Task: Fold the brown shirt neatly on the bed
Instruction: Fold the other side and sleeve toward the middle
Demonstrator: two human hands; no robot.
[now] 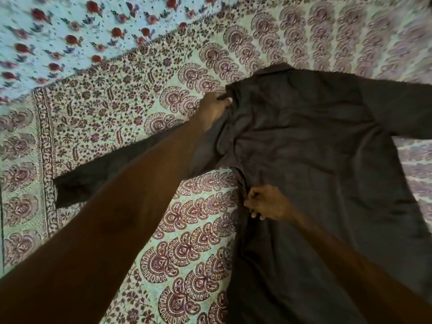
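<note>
The brown shirt (313, 146) lies spread back-up on the bed, collar toward the far side, right of centre. One sleeve stretches left under my left forearm, the other runs off to the right edge. My left hand (214, 109) is shut on the shirt's left shoulder near the collar. My right hand (266, 203) pinches the shirt's left side seam lower down. The cloth is bunched and wrinkled between the two hands.
The bed (191, 220) is covered with a green sheet printed with maroon paisley shapes and a floral border. A second pale blue sheet with red flowers (70, 31) lies at the far left. The picture is slightly blurred.
</note>
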